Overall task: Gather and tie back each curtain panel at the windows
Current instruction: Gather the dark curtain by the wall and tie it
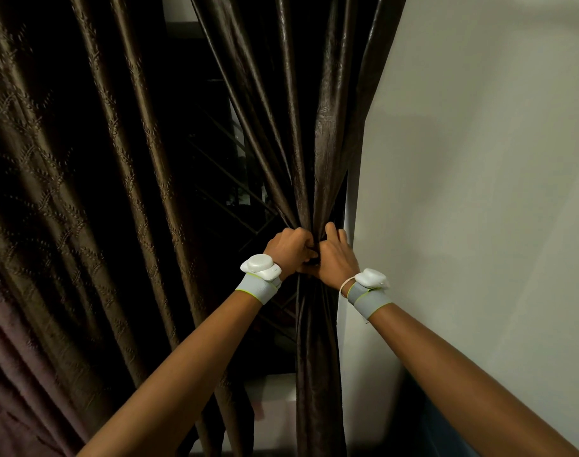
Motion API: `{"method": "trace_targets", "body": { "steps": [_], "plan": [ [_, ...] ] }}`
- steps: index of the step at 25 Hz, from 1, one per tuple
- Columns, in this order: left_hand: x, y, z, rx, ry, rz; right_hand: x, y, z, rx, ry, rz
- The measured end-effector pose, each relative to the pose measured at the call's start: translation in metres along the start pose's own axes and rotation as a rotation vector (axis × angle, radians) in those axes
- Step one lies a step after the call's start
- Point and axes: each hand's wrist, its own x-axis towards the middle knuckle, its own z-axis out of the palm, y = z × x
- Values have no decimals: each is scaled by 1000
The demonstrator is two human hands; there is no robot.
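Observation:
A dark brown satin curtain panel (301, 127) hangs beside the wall and is bunched into a narrow bundle at its waist. My left hand (289, 250) grips the gathered folds from the left. My right hand (334, 258) grips the same bundle from the right, thumb raised against the cloth. The two hands touch each other at the bundle. Below them the panel hangs down in a tight column (316, 374). Any tie band is hidden by my fingers. A second brown curtain panel (77, 192) with a leaf pattern hangs loose at the left.
A pale wall (479, 159) fills the right side, close to my right hand. Between the panels a dark window with a metal grille (222, 179) shows. A white ledge or box (275, 397) sits low behind the gathered panel.

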Motion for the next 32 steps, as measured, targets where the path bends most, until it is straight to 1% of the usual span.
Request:
{"method": "trace_targets", "body": {
  "steps": [2,4,5,8,10,11,13,16,18,20,21,23,25,26,28,32],
  "plan": [
    [3,6,0,176,-18,34,0,1,-2,-20,-25,-7],
    [7,9,0,272,-54,52,-2,3,-2,-40,-20,-14],
    [8,9,0,282,-64,43,-4,3,0,-31,10,-17],
    [12,-2,2,255,-96,-7,-15,3,5,63,180,11],
    [15,-10,3,166,-137,-34,-17,10,2,122,211,72],
    [17,-11,2,125,-154,-41,-16,14,2,176,195,97],
    [18,-12,-1,77,-172,-48,-13,19,9,387,150,142],
    [20,-11,-3,53,-216,-37,-14,12,22,806,36,315],
    [21,-10,-4,55,-264,-44,-16,7,26,988,30,408],
    [25,-8,-8,34,-346,-68,-16,6,23,1029,67,463],
    [26,-6,-11,33,-390,-69,-18,6,21,1059,50,487],
    [27,-2,-16,24,-440,-69,-20,4,19,1153,-48,531],
    [24,2,-17,-1,-430,-83,-22,1,20,1244,-141,586],
    [23,3,-15,-31,-408,-107,-23,0,21,1321,-156,614],
    [21,2,-13,-101,-374,-157,-22,0,20,1467,-144,650],
    [21,-3,-13,-216,-368,-213,-20,1,15,1624,-117,697]
  ]
}}
